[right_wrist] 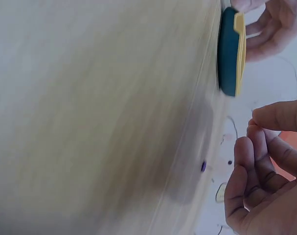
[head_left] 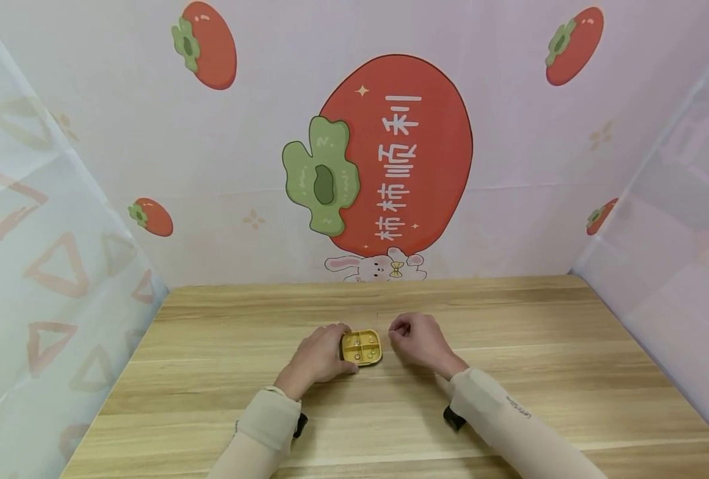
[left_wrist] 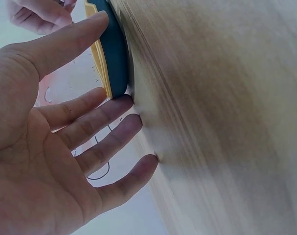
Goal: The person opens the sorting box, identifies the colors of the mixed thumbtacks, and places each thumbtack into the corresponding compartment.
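Note:
A small yellow pill-box-like case (head_left: 361, 347) with four compartments lies on the table, with small shiny pieces in its compartments. Its outer shell is dark teal in the left wrist view. My left hand (head_left: 318, 352) grips the case from its left side, thumb at the near edge and fingers at the far one. Just right of the case is my right hand (head_left: 420, 340), fingers curled. Thumb and index fingertips (right_wrist: 258, 116) meet in the right wrist view, and nothing shows between them. Low on the table under that hand lies a tiny purple piece (right_wrist: 203, 166).
The wood-grain table (head_left: 211, 372) stretches to both sides of the hands. Behind it stands a pale backdrop (head_left: 241, 146) printed with red persimmons, white characters and a rabbit. Printed side sheets (head_left: 49, 233) close in the left and right.

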`<state>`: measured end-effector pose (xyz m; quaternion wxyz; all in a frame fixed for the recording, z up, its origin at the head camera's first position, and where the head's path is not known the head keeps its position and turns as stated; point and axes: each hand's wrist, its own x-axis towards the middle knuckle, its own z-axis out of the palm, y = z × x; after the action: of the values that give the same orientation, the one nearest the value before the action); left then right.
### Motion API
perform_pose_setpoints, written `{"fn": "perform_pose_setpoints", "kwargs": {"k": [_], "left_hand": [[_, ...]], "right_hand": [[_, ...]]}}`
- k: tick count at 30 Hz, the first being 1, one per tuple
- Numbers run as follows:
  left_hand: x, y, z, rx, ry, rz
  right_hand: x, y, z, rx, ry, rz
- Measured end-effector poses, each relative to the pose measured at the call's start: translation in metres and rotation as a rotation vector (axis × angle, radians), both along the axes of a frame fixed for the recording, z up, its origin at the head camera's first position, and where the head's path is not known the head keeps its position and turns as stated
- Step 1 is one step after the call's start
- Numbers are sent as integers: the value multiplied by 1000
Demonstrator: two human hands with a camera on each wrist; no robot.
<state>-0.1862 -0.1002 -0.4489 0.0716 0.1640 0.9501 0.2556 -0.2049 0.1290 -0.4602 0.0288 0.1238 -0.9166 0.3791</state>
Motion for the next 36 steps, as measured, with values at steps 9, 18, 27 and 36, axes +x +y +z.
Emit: {"fn": "perform_pose_setpoints", "kwargs": {"k": [9, 18, 27, 36], "left_hand": [[0, 1, 0, -10, 2, 8], [0, 1, -1, -8, 9, 1], [2, 1, 1, -3, 8, 2], [2, 1, 1, -4, 3, 4]], "right_hand": [[-7, 19, 0, 67, 22, -29], [-11, 30, 1, 92, -30, -49], [-12, 30, -4, 133, -47, -51], [-15, 28, -7, 161, -12, -45]]}}
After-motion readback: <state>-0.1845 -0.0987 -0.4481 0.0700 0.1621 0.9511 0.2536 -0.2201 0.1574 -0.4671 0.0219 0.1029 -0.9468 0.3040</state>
